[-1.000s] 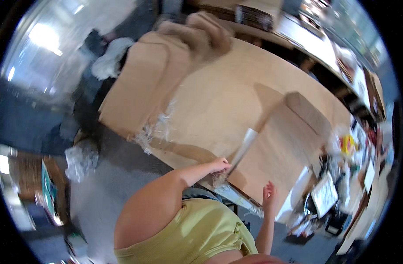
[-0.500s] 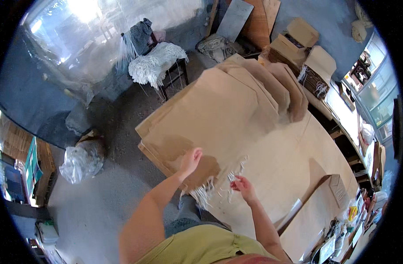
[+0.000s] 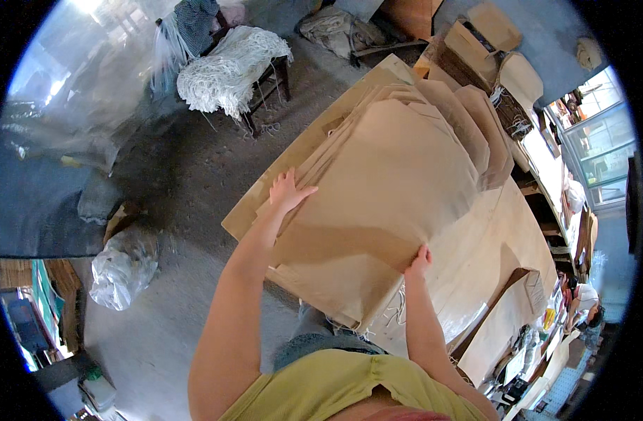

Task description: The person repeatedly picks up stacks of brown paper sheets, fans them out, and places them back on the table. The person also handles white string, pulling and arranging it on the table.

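A pile of large flat brown paper bags (image 3: 377, 168) lies on the wooden table, spread in a fan at its far right end. My left hand (image 3: 288, 193) rests at the pile's left edge, fingers stretched and thumb apart. At the right edge my right hand (image 3: 419, 260) is closed on the edge of the top brown paper bag, with the fingertips partly hidden. White strings (image 3: 393, 309) stick out beside and under the near corner of the pile.
Bare tabletop (image 3: 497, 224) shows to the right, with a folded brown paper bag (image 3: 504, 316) on it. A stool draped with white strings (image 3: 233, 70) stands beyond the table. Open cardboard boxes (image 3: 476, 52) sit at the far right. A clear plastic bag (image 3: 125, 270) lies on the floor at left.
My left hand has moved up and left to the pile's edge. My right hand has left the white strings and taken hold of the paper's right edge. Brown paper now covers most of the strings.
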A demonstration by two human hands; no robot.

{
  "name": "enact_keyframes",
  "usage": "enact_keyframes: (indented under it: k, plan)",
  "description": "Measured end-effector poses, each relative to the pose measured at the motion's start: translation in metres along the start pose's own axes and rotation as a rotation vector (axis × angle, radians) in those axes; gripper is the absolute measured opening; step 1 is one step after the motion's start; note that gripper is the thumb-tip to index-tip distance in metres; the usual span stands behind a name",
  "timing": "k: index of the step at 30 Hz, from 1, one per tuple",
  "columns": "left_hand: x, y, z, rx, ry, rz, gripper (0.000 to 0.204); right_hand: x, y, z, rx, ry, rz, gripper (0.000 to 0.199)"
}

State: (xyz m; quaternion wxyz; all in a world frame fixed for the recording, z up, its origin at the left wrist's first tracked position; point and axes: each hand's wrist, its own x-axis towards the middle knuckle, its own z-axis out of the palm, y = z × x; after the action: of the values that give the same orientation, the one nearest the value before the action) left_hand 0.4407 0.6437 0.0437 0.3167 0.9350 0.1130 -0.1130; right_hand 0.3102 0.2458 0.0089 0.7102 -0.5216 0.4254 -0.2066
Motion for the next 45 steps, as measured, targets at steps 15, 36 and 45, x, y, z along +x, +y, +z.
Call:
enact_keyframes:
  k: [15, 36, 45]
  plan:
    - [-0.051, -0.014, 0.067, -0.345, -0.429, -0.191, 0.110, 0.046, -0.029, -0.078, -0.299, -0.208, 0.550, 0.089]
    - [-0.064, 0.252, -0.037, -0.394, 0.048, 0.420, 0.048, 0.031, 0.002, -0.068, 0.317, -0.065, 0.416, 0.012]
    - [-0.360, 0.344, -0.108, 0.503, 0.194, 0.919, 0.034, -0.110, 0.060, -0.085, 0.337, -0.900, 0.846, 0.005]
